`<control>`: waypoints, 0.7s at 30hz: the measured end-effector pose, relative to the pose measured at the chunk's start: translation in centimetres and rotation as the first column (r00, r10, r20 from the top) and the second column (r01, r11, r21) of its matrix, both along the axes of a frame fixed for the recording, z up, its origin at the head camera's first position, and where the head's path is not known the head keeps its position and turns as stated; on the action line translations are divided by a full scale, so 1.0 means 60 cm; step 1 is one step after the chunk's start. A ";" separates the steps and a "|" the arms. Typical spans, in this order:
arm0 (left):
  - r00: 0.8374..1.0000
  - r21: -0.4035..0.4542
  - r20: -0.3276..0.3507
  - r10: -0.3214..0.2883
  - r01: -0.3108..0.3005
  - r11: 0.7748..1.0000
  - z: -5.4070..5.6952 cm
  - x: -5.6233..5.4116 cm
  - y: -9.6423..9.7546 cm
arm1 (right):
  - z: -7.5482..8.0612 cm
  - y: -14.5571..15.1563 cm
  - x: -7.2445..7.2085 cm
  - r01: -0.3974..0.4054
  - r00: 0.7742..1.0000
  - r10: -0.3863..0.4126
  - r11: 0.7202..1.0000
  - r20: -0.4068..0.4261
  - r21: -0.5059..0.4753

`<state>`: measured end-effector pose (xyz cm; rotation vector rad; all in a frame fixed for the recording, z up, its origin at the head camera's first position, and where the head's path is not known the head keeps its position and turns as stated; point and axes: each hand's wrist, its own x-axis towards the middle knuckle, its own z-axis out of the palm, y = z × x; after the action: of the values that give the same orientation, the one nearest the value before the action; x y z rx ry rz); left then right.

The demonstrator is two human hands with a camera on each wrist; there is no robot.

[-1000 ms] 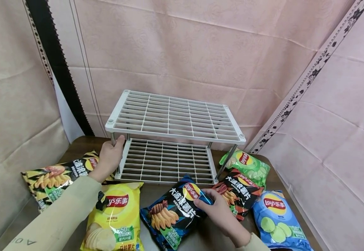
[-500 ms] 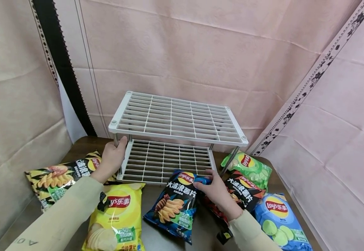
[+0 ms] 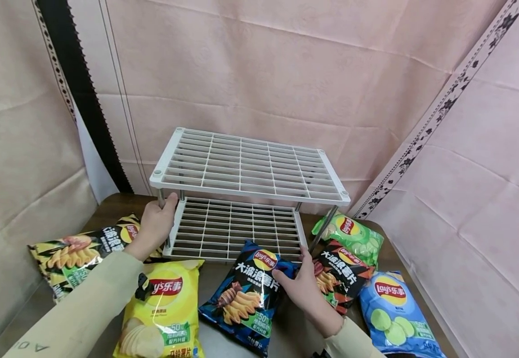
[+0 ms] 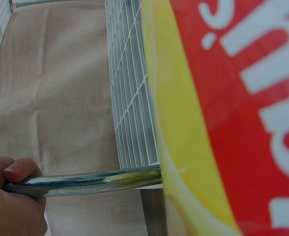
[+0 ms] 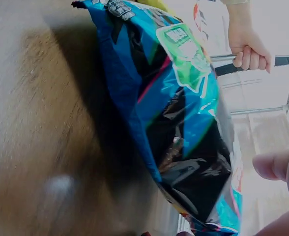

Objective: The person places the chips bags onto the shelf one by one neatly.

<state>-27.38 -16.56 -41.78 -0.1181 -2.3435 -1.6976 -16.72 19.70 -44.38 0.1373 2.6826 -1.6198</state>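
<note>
My left hand grips the metal front-left post of a white two-tier rack; in the left wrist view, the fingers and thumb curl round the post. At the front of the rack, my right hand holds a blue-and-black bag of potato chips by its upper right side, thumb on the front. Its fingertips reach close to the rack's lower right corner. The bag leans, its top overlapping the lower shelf's front edge in the head view. In the right wrist view, the bag hides part of the fingers.
A yellow chip bag lies under the left forearm, and a black-and-yellow one is left of the rack. On the right lie a red-and-black bag, a green bag and a blue bag. Pink cloth hangs behind.
The blue-and-black bag has swung more upright, its top moving left and up toward the lower shelf. My right hand has shifted with it. The left hand keeps its hold on the post.
</note>
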 end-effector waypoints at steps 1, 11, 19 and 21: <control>1.000 -0.002 0.000 0.000 0.000 1.000 0.000 0.000 0.000 | 0.001 0.002 0.003 -0.004 1.000 0.004 1.000 0.004 0.003; 1.000 0.006 -0.001 -0.008 0.008 1.000 0.001 0.000 -0.003 | 0.008 -0.002 0.051 0.062 0.985 -0.032 0.983 0.169 -0.173; 0.999 0.034 -0.001 -0.048 0.048 0.998 0.029 0.022 0.005 | 0.007 -0.018 0.059 0.150 0.905 -0.004 0.938 0.425 -0.311; 0.999 0.036 -0.002 -0.050 0.050 0.998 0.033 0.027 0.008 | 0.002 -0.019 0.057 0.169 0.883 0.012 0.925 0.470 -0.341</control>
<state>-25.79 -16.09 -39.78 -0.1721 -2.3262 -1.7615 -13.33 18.55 -44.27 0.5599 2.0020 -1.8039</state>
